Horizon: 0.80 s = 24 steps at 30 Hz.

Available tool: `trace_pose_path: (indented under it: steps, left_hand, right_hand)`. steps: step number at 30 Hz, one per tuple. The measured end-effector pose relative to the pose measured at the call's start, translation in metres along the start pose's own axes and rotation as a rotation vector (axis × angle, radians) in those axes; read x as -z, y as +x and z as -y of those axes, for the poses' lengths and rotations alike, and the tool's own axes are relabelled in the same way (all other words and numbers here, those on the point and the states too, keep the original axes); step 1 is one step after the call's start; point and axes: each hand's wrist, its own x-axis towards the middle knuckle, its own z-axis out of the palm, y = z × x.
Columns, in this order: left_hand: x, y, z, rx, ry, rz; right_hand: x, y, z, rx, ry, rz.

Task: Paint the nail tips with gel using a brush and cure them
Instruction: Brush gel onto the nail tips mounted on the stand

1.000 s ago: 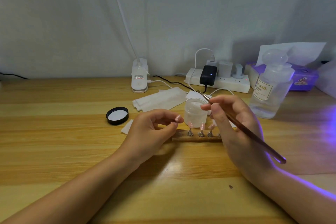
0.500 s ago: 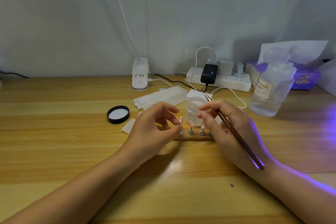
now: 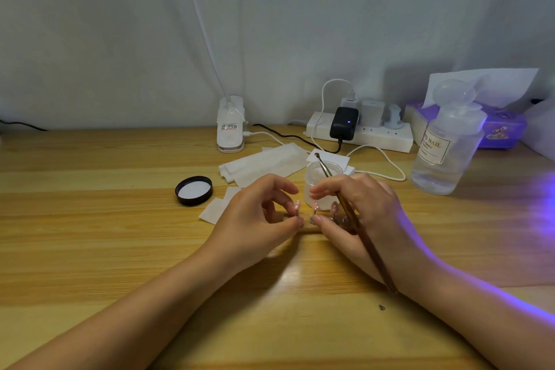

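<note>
A: Where do the hands stand at this moment?

B: The left hand (image 3: 255, 219) pinches the stem of one nail tip (image 3: 297, 207) between thumb and forefinger, just left of the frame's centre; the right hand (image 3: 357, 213) grips the brush (image 3: 354, 219), its thumb and forefinger closing on a second nail tip (image 3: 315, 207); both tips sit on a wooden holder strip (image 3: 309, 230), which the hands largely hide.

A: How should the person do this step well?

B: Probably by steadying each stem low down, so the painted face goes untouched; wet gel would smear; the brush is best kept clear of the tips while the fingers adjust them.

A: And which way does the brush point?

B: Its long axis runs diagonally; the metal end (image 3: 319, 159) points to the upper left, over the open jar (image 3: 321, 186) behind the holder; the handle end trails to the lower right, across the wrist; the tips stand upright.
</note>
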Motion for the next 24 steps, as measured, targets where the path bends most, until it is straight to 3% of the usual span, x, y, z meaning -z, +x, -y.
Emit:
trace_pose_path:
  steps: [13, 24]
  left_hand:
    - [-0.0007, -0.0004, -0.0008, -0.024, 0.065, 0.012]
    - [-0.0010, -0.0037, -0.0085, -0.258, 0.027, -0.036]
  right_hand:
    - [-0.0013, 0.0004, -0.0005, 0.105, 0.047, -0.074]
    - [0.0050, 0.0002, 0.0054, 0.145, 0.160, -0.163]
